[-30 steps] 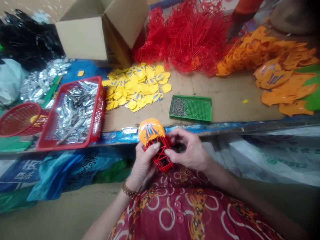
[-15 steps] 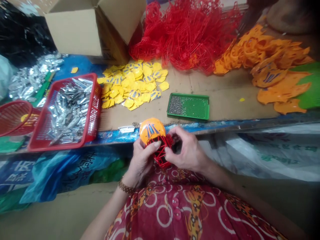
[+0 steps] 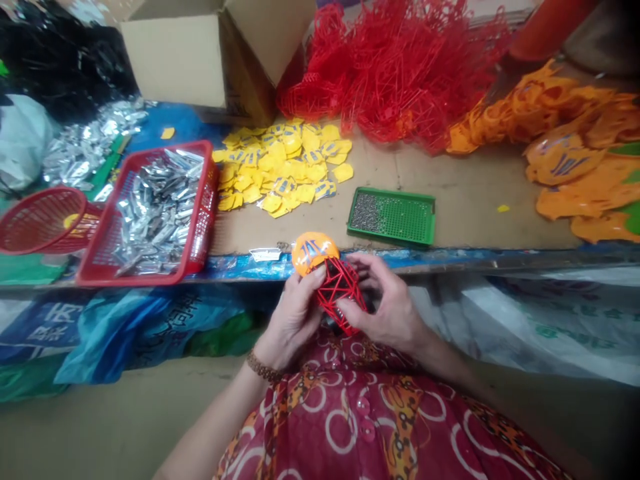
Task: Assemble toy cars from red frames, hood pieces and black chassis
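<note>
Just in front of the table edge, both my hands hold a red plastic lattice frame [image 3: 341,291] with dark parts inside it. A glossy orange plastic panel [image 3: 314,250] with blue markings sits at the frame's far end. My left hand [image 3: 295,310] grips the near left side, its thumb pressed where panel and frame meet. On the right side my right hand [image 3: 387,303] closes round the frame, thumb on its lower part and fingers behind. The fingertips of both hands are partly hidden by the frame.
A green tray [image 3: 393,217] of small metal screws lies ahead. Yellow pieces [image 3: 290,163], a red basket [image 3: 145,217] of silver pieces and a cardboard box [image 3: 173,63] stand left. Red lattice frames [image 3: 390,73] are heaped behind; orange panels [image 3: 565,157] lie right.
The frame has turned in my hands, so more of its lattice faces up and the orange panel tilts away. My right thumb has shifted lower on it. The whole view has swung slightly left.
</note>
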Tool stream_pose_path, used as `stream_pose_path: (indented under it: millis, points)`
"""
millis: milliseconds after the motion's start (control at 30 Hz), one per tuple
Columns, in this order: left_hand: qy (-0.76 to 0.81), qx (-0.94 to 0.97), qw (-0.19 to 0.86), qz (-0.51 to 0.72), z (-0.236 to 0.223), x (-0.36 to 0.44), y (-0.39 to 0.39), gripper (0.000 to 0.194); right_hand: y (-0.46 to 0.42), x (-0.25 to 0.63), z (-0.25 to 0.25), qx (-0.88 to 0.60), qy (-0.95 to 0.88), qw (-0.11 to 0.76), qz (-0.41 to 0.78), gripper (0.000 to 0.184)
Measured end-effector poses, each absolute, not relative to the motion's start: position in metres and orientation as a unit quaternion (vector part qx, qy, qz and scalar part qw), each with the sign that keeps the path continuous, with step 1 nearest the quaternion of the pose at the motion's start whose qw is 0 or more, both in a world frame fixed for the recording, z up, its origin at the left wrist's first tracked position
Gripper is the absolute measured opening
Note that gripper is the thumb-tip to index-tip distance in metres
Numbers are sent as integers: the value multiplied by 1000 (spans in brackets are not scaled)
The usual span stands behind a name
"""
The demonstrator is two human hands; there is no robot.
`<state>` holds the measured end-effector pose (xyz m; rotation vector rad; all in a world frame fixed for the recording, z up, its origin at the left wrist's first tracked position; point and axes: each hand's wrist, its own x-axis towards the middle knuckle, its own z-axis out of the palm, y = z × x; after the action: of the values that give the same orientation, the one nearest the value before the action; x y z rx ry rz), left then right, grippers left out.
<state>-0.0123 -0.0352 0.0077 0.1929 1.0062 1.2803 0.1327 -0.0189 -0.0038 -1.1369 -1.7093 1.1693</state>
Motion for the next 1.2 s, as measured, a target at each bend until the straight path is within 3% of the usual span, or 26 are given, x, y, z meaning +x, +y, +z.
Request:
stream_pose_path:
  millis: [167, 367, 633, 967, 1200]
  points:
    - [435, 88, 693, 568, 8, -10, -36, 37, -20, 138, -8, -455, -737, 343, 364, 55]
    - [418, 163, 724, 524, 11, -13, -42, 59, -21, 136, -13, -463, -733, 373, 330, 53]
    - [431, 163, 701, 544, 10, -9, -36, 45, -20, 136, -14, -459, -752, 380, 281, 50]
    - [453, 233, 649, 565, 6, -14, -36, 52, -17, 145, -8, -418, -797, 388, 199, 61]
    - [447, 174, 660, 578, 11, -21, -36, 55, 10, 150, 3, -398, -790, 435, 168, 45]
